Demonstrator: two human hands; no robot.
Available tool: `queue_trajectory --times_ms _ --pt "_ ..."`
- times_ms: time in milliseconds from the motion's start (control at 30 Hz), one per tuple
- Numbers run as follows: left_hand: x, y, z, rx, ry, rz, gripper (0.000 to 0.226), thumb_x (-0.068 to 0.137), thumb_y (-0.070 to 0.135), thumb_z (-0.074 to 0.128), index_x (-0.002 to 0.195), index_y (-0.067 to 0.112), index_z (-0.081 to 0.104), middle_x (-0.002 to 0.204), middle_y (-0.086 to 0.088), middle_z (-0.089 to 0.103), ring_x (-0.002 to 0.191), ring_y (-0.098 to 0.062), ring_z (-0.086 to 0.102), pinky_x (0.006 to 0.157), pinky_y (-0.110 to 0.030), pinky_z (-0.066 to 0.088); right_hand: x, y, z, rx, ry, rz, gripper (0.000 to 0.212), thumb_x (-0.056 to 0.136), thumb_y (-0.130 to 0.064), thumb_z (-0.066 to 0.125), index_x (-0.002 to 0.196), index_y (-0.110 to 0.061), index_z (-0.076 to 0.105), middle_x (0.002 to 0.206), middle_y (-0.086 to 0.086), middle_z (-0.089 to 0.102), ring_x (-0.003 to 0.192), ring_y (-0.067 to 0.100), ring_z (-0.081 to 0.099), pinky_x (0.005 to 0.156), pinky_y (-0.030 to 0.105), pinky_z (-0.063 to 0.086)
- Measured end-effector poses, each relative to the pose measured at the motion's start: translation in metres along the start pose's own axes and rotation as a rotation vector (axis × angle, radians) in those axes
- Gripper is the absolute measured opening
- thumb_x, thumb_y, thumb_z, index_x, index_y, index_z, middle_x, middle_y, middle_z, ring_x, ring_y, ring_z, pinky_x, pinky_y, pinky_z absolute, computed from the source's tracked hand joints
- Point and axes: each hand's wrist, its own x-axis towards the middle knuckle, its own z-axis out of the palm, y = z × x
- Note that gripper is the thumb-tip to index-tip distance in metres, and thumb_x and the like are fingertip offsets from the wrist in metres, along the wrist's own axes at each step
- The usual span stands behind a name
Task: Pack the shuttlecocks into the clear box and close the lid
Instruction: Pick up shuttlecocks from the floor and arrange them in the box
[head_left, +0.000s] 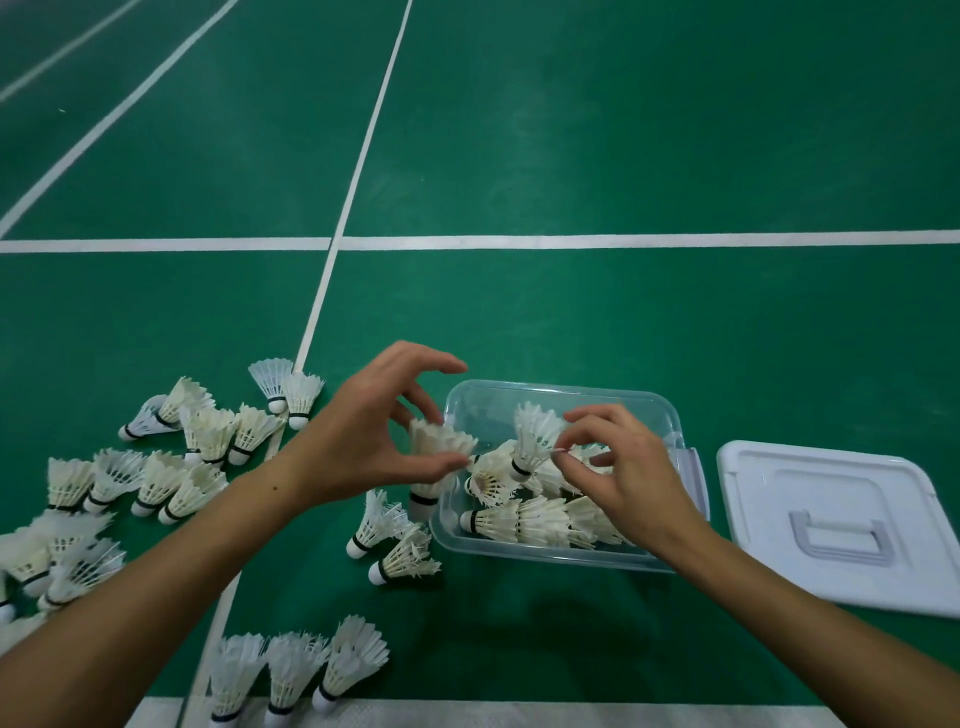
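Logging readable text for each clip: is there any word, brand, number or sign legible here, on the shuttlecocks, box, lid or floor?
No readable text in this frame.
Shuttlecocks: dark bands at the cork, no print legible.
Box: no label visible.
Lid: plain, only a moulded handle.
Floor: white court lines, no letters or numbers.

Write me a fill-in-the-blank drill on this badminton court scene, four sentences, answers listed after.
1. The white plastic lid lies on the green floor to the ____ of the clear plastic box.
2. The right hand pinches a white feather shuttlecock above the ____.
3. The left hand holds a shuttlecock by its ____ end.
4. The box is ____, its lid off.

Missing words: right; box; feather; open
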Motion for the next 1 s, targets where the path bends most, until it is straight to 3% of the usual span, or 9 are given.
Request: queue_trajectory --times_ms 133,433,767,900,1000 --pt "-0.018 -0.008 -0.009 0.024 0.076 -0.06 0.071 0.075 0.036 0.093 0.135 0.024 0.056 0.135 0.007 0.058 0.099 -0.017 0.073 0.082 -0.037 0.061 0.0 0.008 0.019 -0.051 -0.02 0.117 0.018 0.088 -0.057 0.067 0.094 -0.041 0.07 0.119 -0.017 0.06 0.106 0.006 0.064 0.088 0.045 0.061" --pt "-0.032 -0.015 -0.01 0.02 0.102 -0.092 0.066 0.077 0.037 0.091 0.133 0.025 0.058 0.13 0.008 0.059 0.101 -0.016 0.073 0.083 -0.038 0.062 0.009 -0.002 0.05 -0.208 -0.182 0.214 0.01 0.086 -0.046 0.082 0.086 -0.039 0.075 0.118 -0.012 0.061 0.099 0.009 0.064 0.083 0.036 0.055" --pt "-0.031 -0.021 0.001 0.019 0.025 -0.066 0.072 0.075 0.037 0.093 0.137 0.024 0.059 0.134 0.01 0.056 0.111 -0.013 0.068 0.094 -0.034 0.059 0.022 0.003 0.063 -0.307 -0.311 0.232 0.013 0.08 -0.038 0.09 0.088 -0.036 0.079 0.115 -0.007 0.065 0.095 0.013 0.066 0.082 0.044 0.06" --pt "-0.018 -0.014 0.011 -0.007 -0.025 -0.015 0.073 0.077 0.028 0.094 0.141 0.025 0.057 0.141 0.007 0.052 0.117 -0.013 0.065 0.1 -0.031 0.055 0.021 -0.009 0.037 -0.295 -0.387 0.226 0.037 0.076 -0.048 0.09 0.107 -0.039 0.072 0.125 -0.006 0.06 0.111 0.016 0.063 0.093 0.044 0.056" --pt "-0.002 -0.004 0.023 0.047 -0.069 0.053 0.075 0.081 0.026 0.092 0.146 0.026 0.053 0.151 0.006 0.044 0.123 -0.009 0.062 0.104 -0.033 0.053 0.013 -0.031 0.008 -0.178 -0.246 0.136 0.032 0.081 -0.054 0.078 0.109 -0.044 0.067 0.124 -0.016 0.059 0.115 0.007 0.059 0.095 0.041 0.055"
